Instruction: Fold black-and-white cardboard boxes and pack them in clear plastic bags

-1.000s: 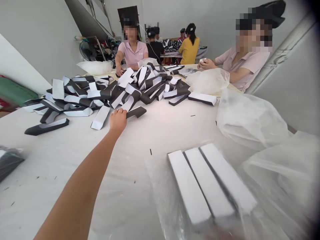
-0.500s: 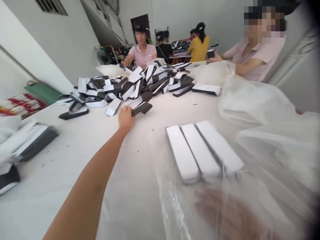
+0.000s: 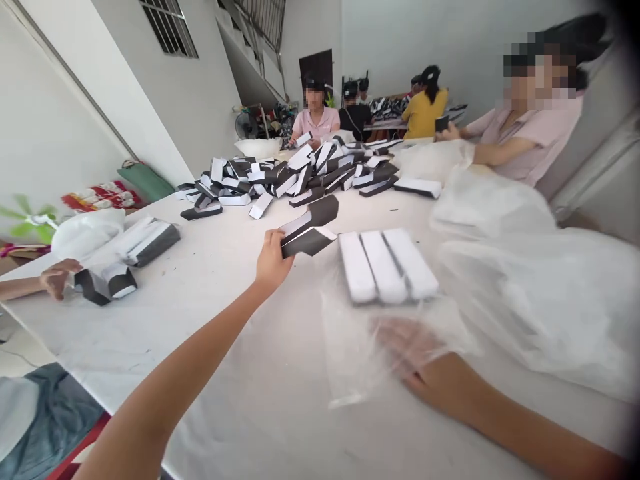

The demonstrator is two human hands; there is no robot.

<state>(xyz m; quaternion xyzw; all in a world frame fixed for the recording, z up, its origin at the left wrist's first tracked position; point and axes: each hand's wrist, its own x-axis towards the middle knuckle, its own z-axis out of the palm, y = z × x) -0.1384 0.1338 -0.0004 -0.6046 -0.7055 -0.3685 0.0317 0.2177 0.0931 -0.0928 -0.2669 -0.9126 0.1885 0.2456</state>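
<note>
Two black-and-white foam pieces (image 3: 309, 230) sit pinched in our left hand (image 3: 273, 261), fingers curled closed around their ends. Our right hand (image 3: 410, 353) lies flat and blurred against a clear plastic bag (image 3: 350, 353), though we cannot quite tell whether it grips the film. Three white-faced bars (image 3: 385, 265) lie side by side on that bag, near the heaped pieces (image 3: 285, 170) on the white table (image 3: 150, 333); a co-worker's hand (image 3: 57, 278) rests at the far left.
</note>
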